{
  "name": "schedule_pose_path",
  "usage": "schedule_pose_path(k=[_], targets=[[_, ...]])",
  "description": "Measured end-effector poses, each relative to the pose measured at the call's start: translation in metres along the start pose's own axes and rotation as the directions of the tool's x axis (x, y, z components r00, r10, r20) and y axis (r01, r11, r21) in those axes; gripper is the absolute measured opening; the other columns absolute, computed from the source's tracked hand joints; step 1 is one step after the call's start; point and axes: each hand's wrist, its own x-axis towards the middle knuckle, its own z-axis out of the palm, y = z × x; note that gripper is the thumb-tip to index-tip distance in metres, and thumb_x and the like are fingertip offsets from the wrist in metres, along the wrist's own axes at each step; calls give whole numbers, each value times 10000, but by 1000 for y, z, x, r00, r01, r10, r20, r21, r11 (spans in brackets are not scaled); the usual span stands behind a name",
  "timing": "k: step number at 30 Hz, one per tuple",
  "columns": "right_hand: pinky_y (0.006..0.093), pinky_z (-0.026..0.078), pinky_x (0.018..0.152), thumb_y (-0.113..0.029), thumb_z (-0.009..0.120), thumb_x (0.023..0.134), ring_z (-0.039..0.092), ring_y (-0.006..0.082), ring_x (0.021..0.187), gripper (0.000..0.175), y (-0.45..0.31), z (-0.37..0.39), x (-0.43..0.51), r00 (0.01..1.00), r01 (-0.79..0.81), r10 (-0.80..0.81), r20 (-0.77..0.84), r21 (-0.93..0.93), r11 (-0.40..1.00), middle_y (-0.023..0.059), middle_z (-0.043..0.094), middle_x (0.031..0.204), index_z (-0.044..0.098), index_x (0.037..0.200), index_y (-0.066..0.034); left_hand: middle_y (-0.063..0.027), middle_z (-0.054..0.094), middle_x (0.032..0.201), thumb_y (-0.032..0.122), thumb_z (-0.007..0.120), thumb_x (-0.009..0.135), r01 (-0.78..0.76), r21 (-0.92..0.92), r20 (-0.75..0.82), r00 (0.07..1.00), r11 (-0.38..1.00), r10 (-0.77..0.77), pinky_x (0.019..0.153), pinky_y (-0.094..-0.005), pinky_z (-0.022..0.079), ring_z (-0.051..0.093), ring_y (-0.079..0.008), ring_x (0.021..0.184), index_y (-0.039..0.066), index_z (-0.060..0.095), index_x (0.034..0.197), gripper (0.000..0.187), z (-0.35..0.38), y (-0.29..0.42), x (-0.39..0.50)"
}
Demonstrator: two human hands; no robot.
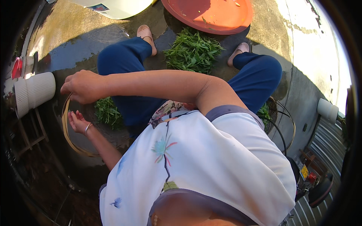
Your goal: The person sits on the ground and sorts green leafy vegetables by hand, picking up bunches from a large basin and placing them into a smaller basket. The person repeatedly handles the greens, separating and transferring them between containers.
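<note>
My right hand (pixel 86 86) reaches across my body to the left and grips the top of a tan bent-cane hoop (pixel 66 127), which looks like a basket handle. Its lower end passes behind my left forearm, and what it joins is hidden. Palm up, my left hand (pixel 78 122), with a bangle at its wrist, is inside the curve; its fingers are slightly curled with nothing seen in them. Leafy green stems (pixel 109 113) lie on the floor just beyond that hand. A larger heap of the same greens (pixel 195 50) rests between my feet.
A large orange-red basin (pixel 226 24) with leaf bits stands past the heap, beside a pale round container (pixel 121 11). At my right is a woven basket (pixel 272 113) with greens and tall looped handles. A ribbed white pot (pixel 36 91) is at far left. The concrete floor (pixel 84 59) has wet patches.
</note>
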Motion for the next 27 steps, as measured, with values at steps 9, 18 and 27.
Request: schedule_pose_path(k=[9, 18, 27], targets=[[311, 485, 582, -175, 618, 745, 610, 232, 639, 120, 47, -133, -54, 929, -165, 61, -366, -259, 952, 79, 630, 744, 654, 815, -85, -121, 606, 950, 47, 543, 835, -415, -360, 359, 765, 836, 534, 650, -224, 474, 594, -150, 732, -30, 556, 981, 165, 178, 143, -95], [312, 484, 648, -299, 575, 760, 632, 186, 648, 241, 187, -244, -378, 119, -988, 752, -649, 1, 157, 74, 645, 681, 660, 757, -74, -37, 610, 758, 139, 573, 834, -144, -157, 986, 32, 977, 163, 616, -237, 466, 565, -94, 672, 22, 611, 947, 168, 345, 98, -222], [405, 475, 698, -165, 527, 733, 589, 291, 800, 161, 216, -177, -382, 441, -892, 765, -469, -320, 319, 110, 613, 874, 651, 815, -103, -145, 606, 785, 167, 600, 754, -730, -433, 893, -429, 529, 139, 673, -354, 477, 595, -272, 732, 13, 632, 851, 185, 407, 18, -227]])
